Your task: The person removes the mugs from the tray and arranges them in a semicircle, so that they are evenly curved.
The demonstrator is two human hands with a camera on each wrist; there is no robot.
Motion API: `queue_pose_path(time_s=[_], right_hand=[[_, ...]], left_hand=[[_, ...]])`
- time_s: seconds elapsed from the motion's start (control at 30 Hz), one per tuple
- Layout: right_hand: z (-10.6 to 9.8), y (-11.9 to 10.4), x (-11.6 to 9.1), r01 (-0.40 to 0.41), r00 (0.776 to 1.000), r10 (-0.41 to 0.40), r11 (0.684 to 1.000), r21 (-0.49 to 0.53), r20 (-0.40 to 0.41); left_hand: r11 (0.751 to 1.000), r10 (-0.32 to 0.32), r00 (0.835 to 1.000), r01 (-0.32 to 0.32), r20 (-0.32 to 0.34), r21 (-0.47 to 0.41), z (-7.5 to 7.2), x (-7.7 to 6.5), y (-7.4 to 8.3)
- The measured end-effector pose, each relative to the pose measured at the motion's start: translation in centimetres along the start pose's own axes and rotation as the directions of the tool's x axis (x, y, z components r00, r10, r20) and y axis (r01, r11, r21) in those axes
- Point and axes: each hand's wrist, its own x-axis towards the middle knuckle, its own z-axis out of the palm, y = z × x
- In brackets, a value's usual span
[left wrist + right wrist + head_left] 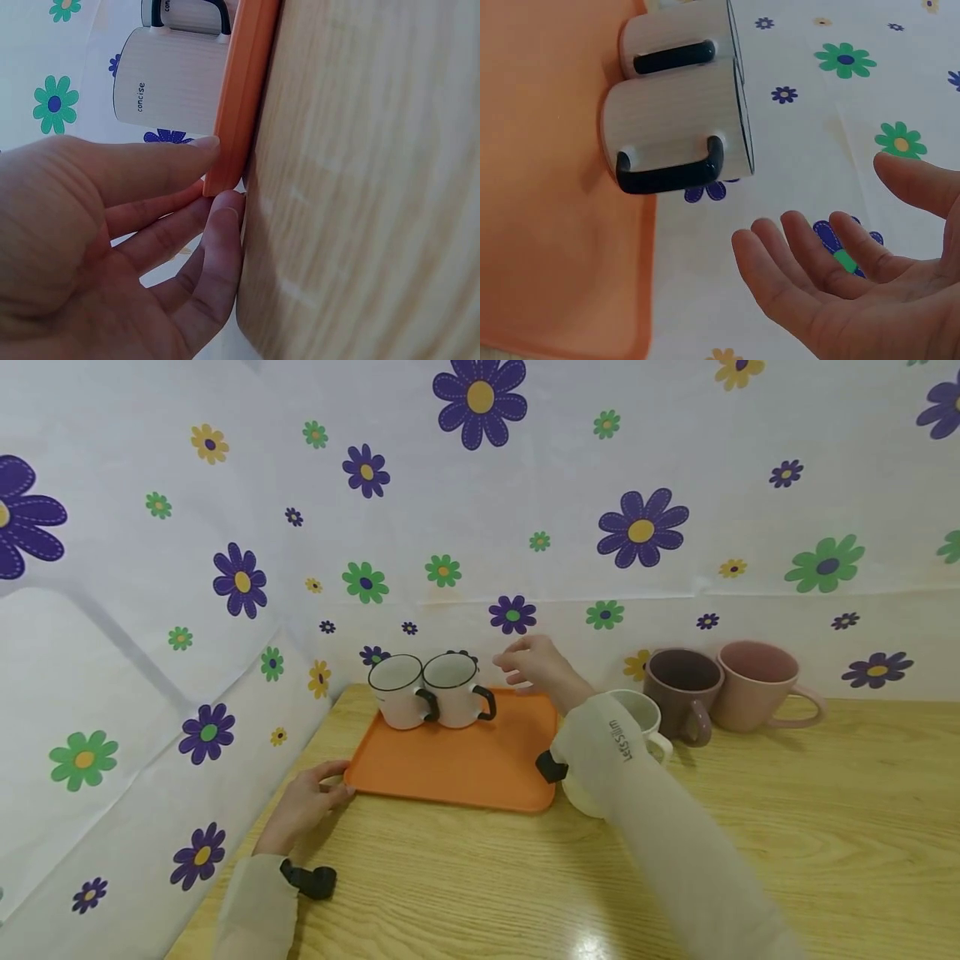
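My left hand [303,806] holds the front left corner of an orange tray [450,768]. In the left wrist view its thumb lies against the tray's rim [240,112], with fingers at the corner's side and underside. Two white mugs with dark rims and black handles stand side by side at the tray's back left: the left mug [396,702] and the right mug [452,700]. My right hand [543,667] hangs above the tray's back right, fingers loosely spread and holding nothing. In the right wrist view it is apart from the nearer mug [675,120].
Right of the tray, a pale mug [637,703] is partly hidden by my right sleeve, with another pale item [581,795] before it. A dark brown mug [675,693] and a pink mug [753,693] stand farther right. A flowered cloth [570,460] backs the wooden table [450,877].
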Motion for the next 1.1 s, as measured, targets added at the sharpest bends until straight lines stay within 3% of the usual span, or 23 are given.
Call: queue_pose_path(time_s=[0.67, 1.1], right_hand=[[4.2, 2.6, 1.6, -0.059, 0.997, 0.056, 0.996, 0.065, 0.060], [5.5, 4.6, 2.4, 0.038, 0.999, -0.040, 0.991, 0.126, 0.013]], left_hand=[[1.000, -0.030, 0.999, 0.030, 0.011, -0.007, 0.0, 0.0, -0.1], [0.999, -0.041, 0.999, 0.041, 0.012, -0.023, 0.0, 0.1, -0.1]])
